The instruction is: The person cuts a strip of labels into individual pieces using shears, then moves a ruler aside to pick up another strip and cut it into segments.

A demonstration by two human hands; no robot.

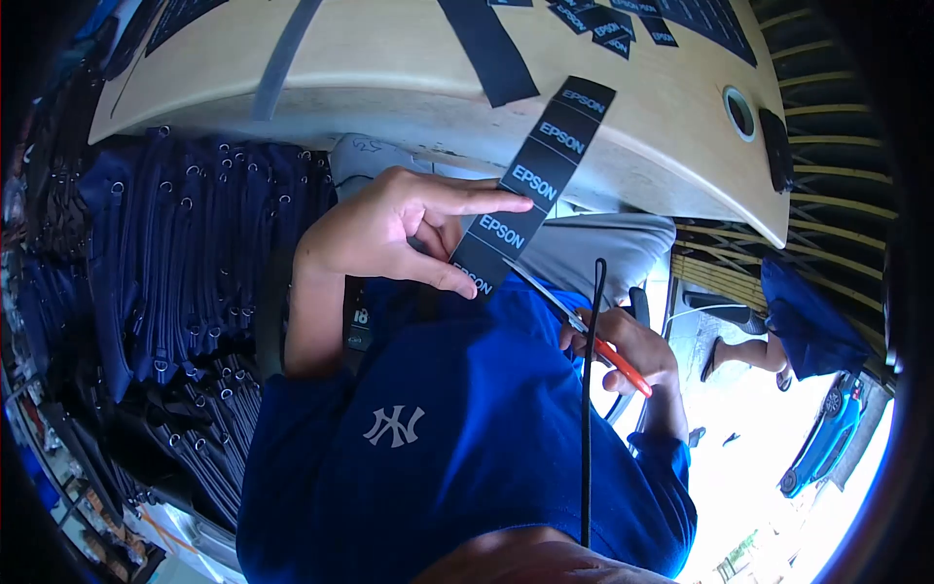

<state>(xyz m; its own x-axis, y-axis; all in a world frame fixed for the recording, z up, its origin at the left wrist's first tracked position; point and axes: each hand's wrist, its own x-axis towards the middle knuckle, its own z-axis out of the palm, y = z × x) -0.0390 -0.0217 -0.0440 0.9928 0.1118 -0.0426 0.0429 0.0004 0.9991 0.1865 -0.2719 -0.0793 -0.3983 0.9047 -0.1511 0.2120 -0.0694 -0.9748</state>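
Premises: a small workshop handling fabric goods, open to the outdoors. Dark blue goods (214,243) fitted with metal rings hang in dense rows along the left side. The pale tabletop (671,107) carries black strips (491,49) and a heap of cut EPSON labels (608,27); scissors (625,369) are present. At right stand a slatted gate (842,196) and, beyond, a blue car (827,433). The far-left margin, dark and distorted, appears to hold further stock.
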